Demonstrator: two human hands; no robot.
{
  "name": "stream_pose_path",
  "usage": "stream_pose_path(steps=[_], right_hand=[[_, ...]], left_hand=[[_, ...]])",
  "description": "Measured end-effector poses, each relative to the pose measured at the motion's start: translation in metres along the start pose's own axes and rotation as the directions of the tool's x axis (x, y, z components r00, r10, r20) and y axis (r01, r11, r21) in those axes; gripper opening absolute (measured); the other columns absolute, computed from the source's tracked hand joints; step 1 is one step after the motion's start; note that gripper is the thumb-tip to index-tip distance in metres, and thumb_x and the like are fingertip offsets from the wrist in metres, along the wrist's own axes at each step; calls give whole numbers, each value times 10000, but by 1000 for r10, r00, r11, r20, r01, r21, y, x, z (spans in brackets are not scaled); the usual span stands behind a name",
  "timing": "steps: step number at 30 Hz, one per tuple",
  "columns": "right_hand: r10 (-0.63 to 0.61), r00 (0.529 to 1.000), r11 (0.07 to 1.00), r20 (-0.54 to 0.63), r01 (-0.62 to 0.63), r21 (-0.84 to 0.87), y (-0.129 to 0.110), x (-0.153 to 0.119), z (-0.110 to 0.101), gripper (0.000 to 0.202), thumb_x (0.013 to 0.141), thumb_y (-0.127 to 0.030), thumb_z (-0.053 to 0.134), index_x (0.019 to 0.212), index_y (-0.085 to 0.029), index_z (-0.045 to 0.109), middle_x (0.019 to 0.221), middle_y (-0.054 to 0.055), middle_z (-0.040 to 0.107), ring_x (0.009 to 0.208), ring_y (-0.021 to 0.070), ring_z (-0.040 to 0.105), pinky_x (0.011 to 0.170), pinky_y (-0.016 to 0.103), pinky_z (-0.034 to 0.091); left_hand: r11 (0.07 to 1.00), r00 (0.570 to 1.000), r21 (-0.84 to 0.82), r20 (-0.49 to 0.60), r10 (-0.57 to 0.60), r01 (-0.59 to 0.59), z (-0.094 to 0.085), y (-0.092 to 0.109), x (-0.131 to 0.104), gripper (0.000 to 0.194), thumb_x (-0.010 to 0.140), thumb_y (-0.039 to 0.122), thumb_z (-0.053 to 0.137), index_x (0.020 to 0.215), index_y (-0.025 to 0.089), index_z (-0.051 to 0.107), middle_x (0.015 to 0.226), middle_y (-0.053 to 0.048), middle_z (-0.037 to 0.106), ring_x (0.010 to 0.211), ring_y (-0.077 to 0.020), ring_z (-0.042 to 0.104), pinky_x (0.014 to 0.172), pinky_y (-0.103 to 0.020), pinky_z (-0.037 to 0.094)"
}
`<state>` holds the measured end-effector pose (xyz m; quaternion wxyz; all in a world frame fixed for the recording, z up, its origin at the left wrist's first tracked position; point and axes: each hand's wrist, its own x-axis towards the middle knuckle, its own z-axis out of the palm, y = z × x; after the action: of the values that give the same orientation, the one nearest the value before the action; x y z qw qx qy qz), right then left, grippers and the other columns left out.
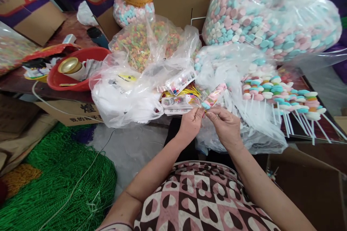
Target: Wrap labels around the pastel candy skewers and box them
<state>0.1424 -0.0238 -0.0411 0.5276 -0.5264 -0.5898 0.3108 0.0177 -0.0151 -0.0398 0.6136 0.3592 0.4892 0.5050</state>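
A marshmallow lollipop in a clear printed wrapper points up and away from me, with pink and blue pieces showing. My left hand pinches at its gathered lower end, thumb against forefinger. Opposite it, my right hand pinches at the same spot. Between the fingertips shows a bit of gold twist tie; the stick is hidden. Just left of the lollipop lie gold twist ties and flat printed wrappers. On the right, several unwrapped marshmallow lollipops lie with their white sticks toward me.
Behind stand a big bag of marshmallows and a bag of small colourful candies. A white-filled plastic bag and a red basin are to the left. Green cord heaps below left; an open carton is below right.
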Motion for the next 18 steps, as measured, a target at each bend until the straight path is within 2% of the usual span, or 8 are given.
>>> stream_pose_path(steps=[2, 4, 7, 10, 12, 13, 15, 18], right_hand=[[52, 998, 997, 17, -53, 47, 0, 0, 0, 130, 828, -328, 660, 752, -225, 682, 801, 12, 704, 781, 189, 634, 797, 352, 496], [89, 995, 994, 39, -91, 54, -2, 1, -2, 125, 824, -318, 647, 754, -216, 668, 769, 5, 672, 747, 172, 610, 749, 322, 488], [81, 995, 997, 51, -81, -5, -13, 2, -9, 111, 821, -278, 610, 734, -214, 633, 726, -4, 626, 687, 151, 571, 683, 290, 467], [-27, 997, 997, 68, 32, -64, -27, -1, -17, 110, 822, -227, 569, 720, -217, 607, 731, 3, 625, 700, 154, 584, 702, 293, 472], [-105, 989, 988, 100, 116, -103, -34, -3, -20, 121, 825, -200, 547, 715, -222, 590, 728, 4, 628, 706, 156, 591, 715, 297, 477], [-133, 985, 981, 107, 146, -127, -35, -3, -22, 130, 827, -189, 536, 710, -225, 580, 718, 2, 627, 698, 155, 590, 709, 295, 478], [-167, 983, 967, 79, 179, -180, -36, -1, -26, 142, 832, -175, 527, 708, -228, 571, 710, -1, 632, 678, 152, 588, 681, 286, 475], [-242, 968, 940, -61, 219, -264, -37, 10, -35, 147, 831, -149, 536, 712, -222, 580, 713, -1, 636, 662, 148, 590, 654, 278, 468]], left_hand=[[949, 981, 249, 43, 190, -194, -5, -2, 0, 270, 843, 332, 675, 626, 208, 574, 521, 43, 452, 530, -113, 398, 580, -225, 334], [890, 957, 351, 115, 266, -290, -7, 0, -1, 235, 877, 326, 622, 670, 217, 596, 563, 34, 474, 572, -127, 427, 609, -229, 350], [932, 960, 253, 173, 221, -260, -6, 10, -3, 102, 854, 321, 647, 865, 223, 675, 719, 5, 607, 710, -153, 555, 681, -239, 424], [992, 943, 5, 312, 119, -127, 1, 26, -4, 337, 796, 309, 715, 1124, 237, 682, 1011, -36, 696, 967, -186, 630, 836, -267, 478], [989, 919, -133, 380, 105, -58, 5, 36, -6, 399, 789, 312, 726, 1182, 258, 674, 1117, -37, 695, 1087, -192, 623, 942, -287, 464], [982, 912, -181, 389, 129, -61, 6, 40, -8, 389, 807, 337, 711, 1188, 268, 677, 1136, -34, 696, 1117, -193, 618, 984, -301, 449], [964, 896, -218, 383, 225, -149, 6, 46, -14, 349, 877, 437, 619, 1174, 270, 694, 1105, -40, 715, 1129, -201, 618, 1047, -344, 416], [912, 804, -62, 451, 388, -405, 3, 48, -25, 463, 951, 553, 433, 1071, 233, 745, 935, -64, 747, 1106, -233, 615, 1118, -419, 335]])
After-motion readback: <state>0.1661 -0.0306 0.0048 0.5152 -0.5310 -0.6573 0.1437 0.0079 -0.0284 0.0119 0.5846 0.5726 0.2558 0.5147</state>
